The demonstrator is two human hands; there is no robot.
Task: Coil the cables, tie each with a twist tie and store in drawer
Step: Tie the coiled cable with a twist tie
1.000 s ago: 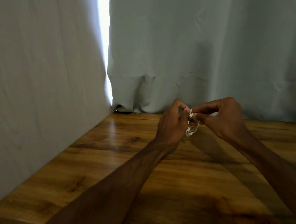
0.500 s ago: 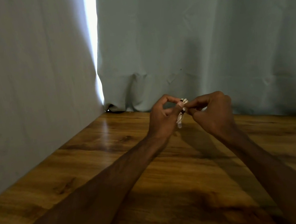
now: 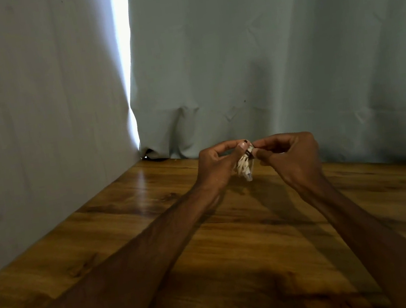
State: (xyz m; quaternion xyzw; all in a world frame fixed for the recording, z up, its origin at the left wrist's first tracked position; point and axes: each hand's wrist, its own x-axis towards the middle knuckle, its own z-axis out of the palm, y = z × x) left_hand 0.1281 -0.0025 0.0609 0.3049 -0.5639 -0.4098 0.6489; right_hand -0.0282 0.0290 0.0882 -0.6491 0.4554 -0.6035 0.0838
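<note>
A small coiled white cable [image 3: 245, 167] hangs between my two hands, held above the wooden table [image 3: 156, 240] near its far edge. A dark twist tie [image 3: 250, 154] crosses the top of the coil. My left hand [image 3: 218, 164] grips the coil with thumb and curled fingers. My right hand [image 3: 292, 156] pinches the tie at the coil's top with thumb and forefinger. The cable's plug end points down below the fingers. No drawer is in view.
Grey curtains [image 3: 275, 64] hang along the table's back edge and a grey cloth wall [image 3: 32, 113] runs along its left side. A bright gap of light [image 3: 127, 59] shows between them.
Both hands have stayed together on the coil and drifted slightly; the coil now hangs more upright with its plug end pointing down. The camera view has shifted a little.
</note>
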